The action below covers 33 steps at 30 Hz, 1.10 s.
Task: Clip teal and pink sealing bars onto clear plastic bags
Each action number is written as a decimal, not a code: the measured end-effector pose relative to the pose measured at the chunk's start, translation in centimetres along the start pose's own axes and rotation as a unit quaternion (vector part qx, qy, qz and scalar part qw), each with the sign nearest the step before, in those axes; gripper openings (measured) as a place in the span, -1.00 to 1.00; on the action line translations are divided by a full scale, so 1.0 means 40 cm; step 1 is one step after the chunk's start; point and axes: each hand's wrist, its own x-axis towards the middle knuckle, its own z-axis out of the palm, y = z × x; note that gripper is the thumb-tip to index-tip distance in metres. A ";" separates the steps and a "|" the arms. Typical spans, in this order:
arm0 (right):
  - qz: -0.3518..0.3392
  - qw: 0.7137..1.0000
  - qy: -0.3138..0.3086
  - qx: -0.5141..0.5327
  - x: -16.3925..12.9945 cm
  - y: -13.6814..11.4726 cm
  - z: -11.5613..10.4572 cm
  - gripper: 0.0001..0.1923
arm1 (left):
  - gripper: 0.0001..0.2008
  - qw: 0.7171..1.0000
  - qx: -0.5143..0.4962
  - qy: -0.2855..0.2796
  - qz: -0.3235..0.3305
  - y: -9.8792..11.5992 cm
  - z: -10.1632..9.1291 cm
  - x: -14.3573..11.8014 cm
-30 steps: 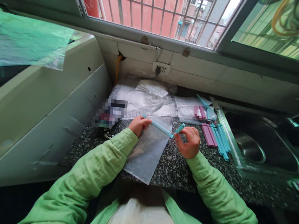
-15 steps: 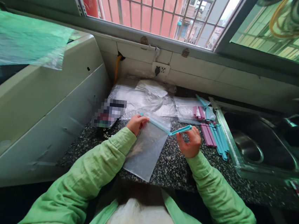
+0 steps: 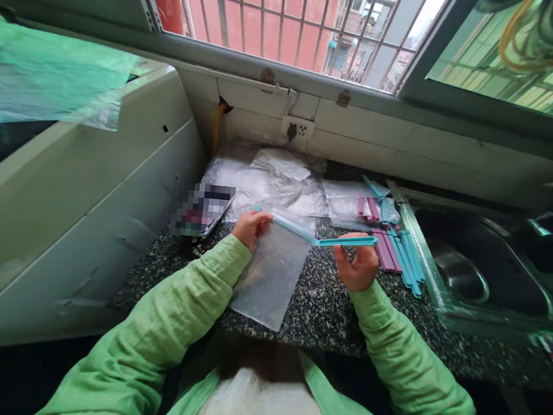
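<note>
My left hand (image 3: 251,229) is closed in a pinch on the top edge of a clear plastic bag (image 3: 270,275) and the blue strip lying along it. That strip is one arm of a blue bag clip (image 3: 346,241), hinged at the bag's top right corner. The other arm swings out to the right, opened wide, nearly in line with the first. My right hand (image 3: 357,267) holds this free arm, thumb below and in front, the other fingers partly hidden behind it. Below my hands the bag hangs flat over the speckled counter.
Several purple clips (image 3: 386,251) and blue clips (image 3: 409,263) lie at the right beside a sink (image 3: 487,254). Crumpled clear plastic (image 3: 270,174) covers the counter's back. A blurred-out device (image 3: 202,210) lies left, near a large pale appliance (image 3: 128,173). A wall socket (image 3: 303,129) sits behind.
My right hand has moved slightly right, and the clip's free arm has swung wider, from slanting upward to nearly level. My left hand has stayed almost in place on the bag's edge.
</note>
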 end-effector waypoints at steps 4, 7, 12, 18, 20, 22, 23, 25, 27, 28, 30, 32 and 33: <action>0.016 1.000 -0.003 0.021 0.001 0.006 -0.002 -0.95 | -0.81 1.000 -0.012 0.004 0.003 0.002 -0.002 0.002; 0.014 0.999 -0.006 0.038 0.002 0.012 -0.001 -0.96 | -0.81 1.000 -0.015 0.009 0.010 0.002 -0.003 0.005; 0.016 0.998 -0.004 0.056 0.003 0.020 0.002 -0.98 | -0.82 0.999 -0.029 0.010 0.010 0.004 -0.004 0.003; 0.013 0.997 0.009 0.081 0.005 0.026 0.001 -0.95 | -0.82 0.999 -0.047 0.012 0.012 0.009 -0.005 0.001; 0.023 0.996 0.008 0.081 0.004 0.030 0.000 -0.94 | -0.82 0.998 -0.054 0.012 0.008 0.010 -0.006 0.002; 0.032 0.996 0.007 0.078 0.002 0.036 0.001 -0.94 | -0.84 0.998 -0.065 0.012 0.005 0.012 -0.007 0.003; 0.035 0.996 0.007 0.080 0.001 0.039 0.001 -0.93 | -0.84 0.997 -0.071 0.013 0.004 0.013 -0.007 0.002; 0.039 0.995 0.010 0.089 -0.001 0.043 0.002 -0.93 | -0.86 0.997 -0.080 0.014 0.002 0.017 -0.005 0.001; 0.046 0.994 0.016 0.098 -0.002 0.045 0.003 -0.94 | -0.85 0.996 -0.085 0.013 -0.003 0.020 -0.003 -0.002; 0.051 0.993 0.018 0.100 -0.002 0.045 0.004 -0.95 | -0.85 0.996 -0.086 0.013 -0.005 0.022 -0.002 -0.003; 0.062 0.993 0.018 0.103 0.000 0.044 0.005 -0.95 | -0.83 0.996 -0.085 0.014 -0.008 0.023 -0.001 -0.005; 0.069 0.992 0.017 0.108 0.001 0.043 0.006 -0.95 | -0.82 0.997 -0.079 0.015 -0.008 0.021 -0.001 -0.005; 0.072 0.991 0.017 0.112 0.002 0.043 0.006 -0.95 | -0.81 0.997 -0.075 0.015 -0.005 0.020 -0.001 -0.005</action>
